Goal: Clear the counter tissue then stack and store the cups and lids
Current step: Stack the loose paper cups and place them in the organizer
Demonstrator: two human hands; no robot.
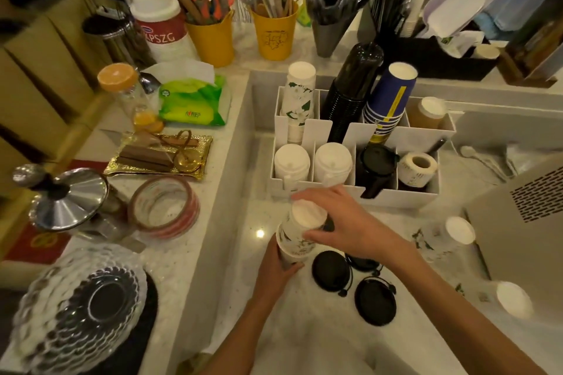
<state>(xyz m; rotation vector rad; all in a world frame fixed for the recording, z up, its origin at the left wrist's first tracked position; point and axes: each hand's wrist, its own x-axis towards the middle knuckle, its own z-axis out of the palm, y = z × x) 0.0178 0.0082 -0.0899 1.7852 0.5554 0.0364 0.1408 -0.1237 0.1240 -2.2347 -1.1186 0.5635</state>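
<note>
Both my hands hold the floral cup stack point(300, 233): left hand point(278, 268) fingers grip low, right hand point(338, 222) fingers pinch its top.

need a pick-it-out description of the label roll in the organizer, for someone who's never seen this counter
Start at the white divided organizer on the lower counter, just beyond the hands. Look along its front row to the rightmost compartment. The label roll lies there on its side with its hollow core showing, the only roll in a row otherwise filled with two white lid stacks and black lids.

The white-capped canister point(158, 21) reads "KPSZG" on its red band.
</note>
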